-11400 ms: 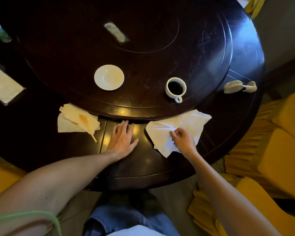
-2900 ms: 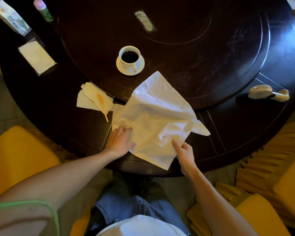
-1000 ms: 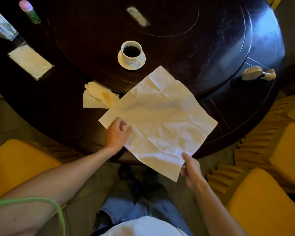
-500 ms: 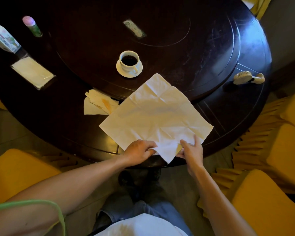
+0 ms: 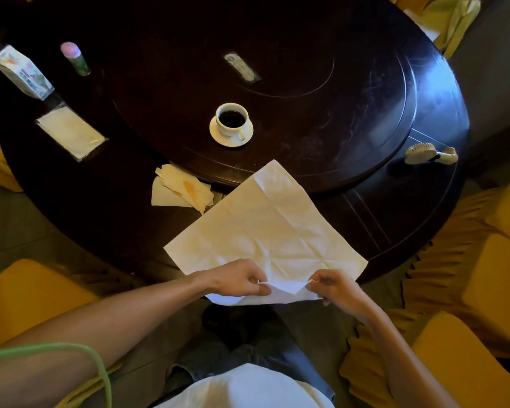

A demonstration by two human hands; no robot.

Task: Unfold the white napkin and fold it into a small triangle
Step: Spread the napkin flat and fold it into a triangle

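Head view: the white napkin lies opened out as a diamond on the near edge of the round dark table, its far corner resting on the raised turntable and its near corner hanging over the table's near edge toward the person. Both hands sit at that near corner: the left hand pinches the cloth on its left side, the right hand pinches it on its right, with the lifted flap stretched between them. The first fold looks just begun. The diagonal from near corner to far corner runs straight away from the hands, so the flap likely has to travel forward along it; both hands are equally near. A cup of coffee on its saucer stands beyond the far corner, apart from it.
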